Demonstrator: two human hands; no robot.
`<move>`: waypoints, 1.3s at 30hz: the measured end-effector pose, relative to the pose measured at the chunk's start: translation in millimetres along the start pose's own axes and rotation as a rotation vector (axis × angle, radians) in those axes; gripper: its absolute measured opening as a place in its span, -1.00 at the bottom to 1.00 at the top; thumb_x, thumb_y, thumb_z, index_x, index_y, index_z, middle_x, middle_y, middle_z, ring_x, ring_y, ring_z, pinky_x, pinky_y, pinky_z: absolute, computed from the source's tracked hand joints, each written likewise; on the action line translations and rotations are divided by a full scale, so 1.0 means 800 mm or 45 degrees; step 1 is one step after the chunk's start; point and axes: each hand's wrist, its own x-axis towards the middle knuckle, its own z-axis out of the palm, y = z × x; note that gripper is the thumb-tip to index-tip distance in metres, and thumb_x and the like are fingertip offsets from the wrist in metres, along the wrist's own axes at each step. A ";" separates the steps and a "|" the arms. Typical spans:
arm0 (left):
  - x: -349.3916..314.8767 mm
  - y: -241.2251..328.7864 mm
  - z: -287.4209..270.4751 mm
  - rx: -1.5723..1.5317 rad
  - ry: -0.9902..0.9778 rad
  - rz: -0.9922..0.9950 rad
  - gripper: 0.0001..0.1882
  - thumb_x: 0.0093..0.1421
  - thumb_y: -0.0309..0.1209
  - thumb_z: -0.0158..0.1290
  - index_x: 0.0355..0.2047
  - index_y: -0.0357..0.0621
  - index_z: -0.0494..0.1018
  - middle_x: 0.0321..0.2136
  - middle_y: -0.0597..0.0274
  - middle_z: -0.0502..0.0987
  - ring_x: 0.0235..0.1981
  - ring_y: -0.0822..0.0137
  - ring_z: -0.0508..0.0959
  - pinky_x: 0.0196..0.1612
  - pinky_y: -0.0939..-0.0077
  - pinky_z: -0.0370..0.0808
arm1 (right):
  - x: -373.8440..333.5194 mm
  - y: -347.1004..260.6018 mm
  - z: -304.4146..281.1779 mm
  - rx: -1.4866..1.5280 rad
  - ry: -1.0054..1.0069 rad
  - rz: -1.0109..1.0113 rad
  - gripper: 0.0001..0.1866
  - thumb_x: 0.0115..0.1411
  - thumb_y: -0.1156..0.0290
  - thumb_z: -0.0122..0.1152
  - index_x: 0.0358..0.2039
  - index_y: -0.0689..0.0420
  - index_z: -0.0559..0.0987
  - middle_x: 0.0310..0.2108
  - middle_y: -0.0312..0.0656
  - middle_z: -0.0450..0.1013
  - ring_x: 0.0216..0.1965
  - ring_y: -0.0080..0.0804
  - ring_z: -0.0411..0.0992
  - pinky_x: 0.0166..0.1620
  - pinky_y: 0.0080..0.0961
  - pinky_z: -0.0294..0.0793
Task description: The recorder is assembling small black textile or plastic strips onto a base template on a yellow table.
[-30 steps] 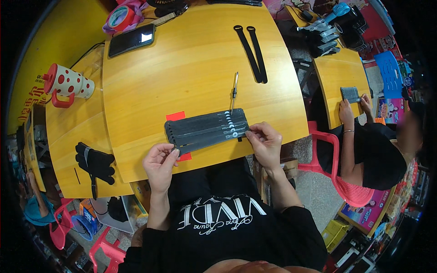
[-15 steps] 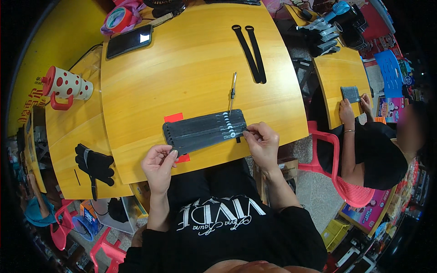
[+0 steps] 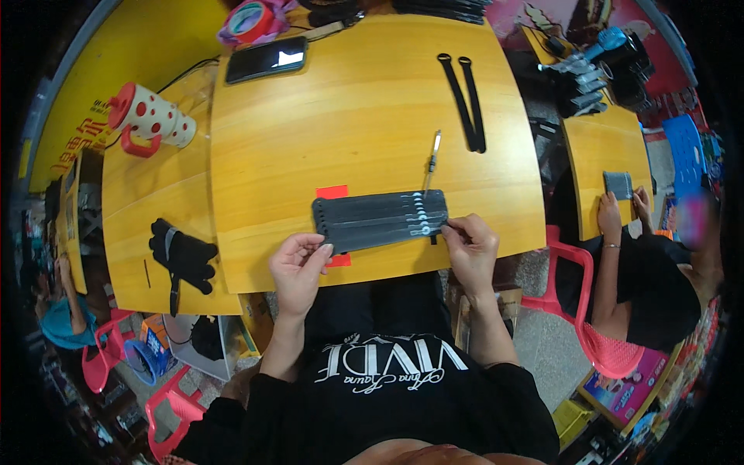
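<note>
A row of black hook-and-loop cable straps (image 3: 372,221) lies side by side on the wooden table in front of me, with eyelets at the left end and white marks near the right. My left hand (image 3: 298,267) pinches the near strap's left end between thumb and fingers. At the other end, my right hand (image 3: 473,246) has its fingertips closed on the near right corner. Red tape (image 3: 332,191) shows above and below the row's left part. Just beyond the right end lies a thin tool (image 3: 432,161), pen or screwdriver, I cannot tell.
Two loose straps (image 3: 457,101) lie farther off on the table (image 3: 349,116). A phone (image 3: 263,60) and a tape roll (image 3: 248,22) are at far left. A spotted tumbler (image 3: 155,118) and a tied black bundle (image 3: 182,256) rest on the left table. Another person (image 3: 647,287) sits at right.
The whole view has shifted, so the table and its things appear farther right. Both hands keep their places at the two ends of the strap row.
</note>
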 end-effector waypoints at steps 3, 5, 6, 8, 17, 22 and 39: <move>0.000 -0.005 0.003 0.078 0.072 0.038 -0.85 0.10 -0.67 0.16 -0.31 -0.28 0.49 -0.48 0.33 0.52 -0.52 0.59 0.48 -0.49 0.75 0.41 | -0.001 0.001 -0.001 -0.002 0.002 -0.026 -0.93 -0.03 0.69 0.26 -0.49 0.32 0.55 -0.61 -0.12 0.40 -0.61 -0.40 0.37 -0.52 -0.53 0.31; 0.001 -0.012 0.005 0.171 0.067 0.131 -0.87 0.08 -0.68 0.16 -0.34 -0.31 0.49 -0.49 0.32 0.52 -0.52 0.58 0.48 -0.47 0.72 0.43 | -0.001 0.000 -0.001 -0.021 0.032 -0.029 -0.93 -0.02 0.69 0.26 -0.48 0.32 0.56 -0.61 -0.13 0.39 -0.61 -0.42 0.36 -0.51 -0.54 0.31; 0.001 -0.015 0.006 0.212 0.097 0.166 -0.88 0.06 -0.67 0.18 -0.37 -0.33 0.50 -0.51 0.28 0.52 -0.52 0.55 0.49 -0.45 0.68 0.44 | -0.001 -0.001 -0.002 -0.030 0.017 -0.030 -0.93 -0.02 0.70 0.26 -0.46 0.34 0.56 -0.61 -0.15 0.38 -0.60 -0.46 0.34 -0.51 -0.56 0.30; 0.000 -0.016 0.006 0.300 0.124 0.207 -0.88 0.05 -0.66 0.19 -0.38 -0.34 0.50 -0.51 0.26 0.52 -0.53 0.54 0.49 -0.45 0.67 0.44 | -0.003 0.000 -0.002 -0.006 0.011 -0.026 -0.93 -0.02 0.70 0.26 -0.46 0.34 0.56 -0.61 -0.15 0.38 -0.60 -0.47 0.34 -0.51 -0.57 0.30; 0.006 -0.002 0.010 0.542 0.145 0.267 -0.88 0.05 -0.66 0.19 -0.40 -0.35 0.48 -0.52 0.23 0.52 -0.53 0.53 0.50 -0.46 0.68 0.46 | -0.004 0.001 -0.001 -0.006 -0.011 -0.027 -0.93 0.01 0.70 0.26 -0.45 0.34 0.56 -0.61 -0.22 0.37 -0.58 -0.58 0.30 -0.50 -0.64 0.27; 0.010 -0.007 0.008 0.528 0.165 0.269 -0.87 0.02 -0.63 0.21 -0.42 -0.36 0.47 -0.53 0.07 0.52 -0.57 0.36 0.54 -0.50 0.55 0.46 | -0.003 0.000 0.000 -0.021 -0.018 -0.019 -0.94 0.02 0.69 0.26 -0.45 0.33 0.56 -0.61 -0.24 0.36 -0.58 -0.61 0.28 -0.50 -0.65 0.25; -0.019 0.013 -0.001 1.054 0.188 0.724 -0.76 0.03 -0.61 0.14 -0.25 -0.31 0.45 -0.27 -0.05 0.45 -0.26 0.07 0.51 -0.32 0.30 0.41 | -0.019 0.000 0.003 -0.455 0.088 -0.398 -0.91 0.09 0.63 0.22 -0.34 0.29 0.55 -0.43 -0.10 0.48 -0.50 -0.27 0.42 -0.43 -0.42 0.40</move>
